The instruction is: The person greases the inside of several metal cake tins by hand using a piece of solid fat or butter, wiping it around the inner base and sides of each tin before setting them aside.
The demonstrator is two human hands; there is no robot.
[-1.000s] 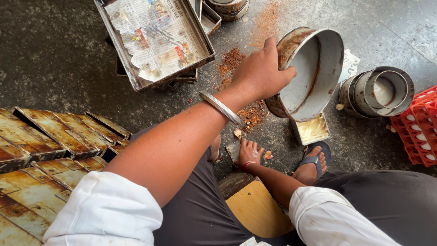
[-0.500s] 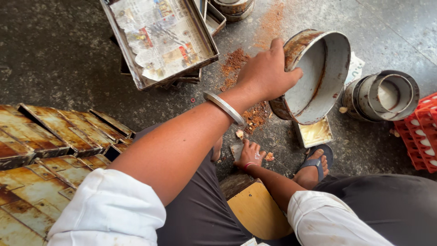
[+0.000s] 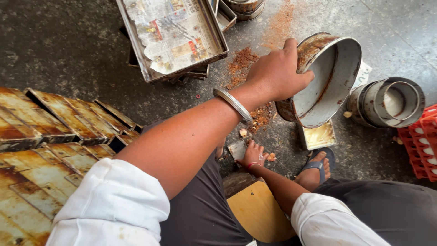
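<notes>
While my left hand [image 3: 276, 75] has its fingers clamped over the rim of the round metal tin [image 3: 325, 82], tilted above the floor [image 3: 54, 50], my right hand [image 3: 253, 155] rests low by crumbs [image 3: 260, 116], fingers loosely spread, grip unclear.

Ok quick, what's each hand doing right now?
Left hand: closed on the rim of the round metal tin, holding it tilted.
Right hand: down near the floor by a flat metal scraper; grip cannot be told.
</notes>
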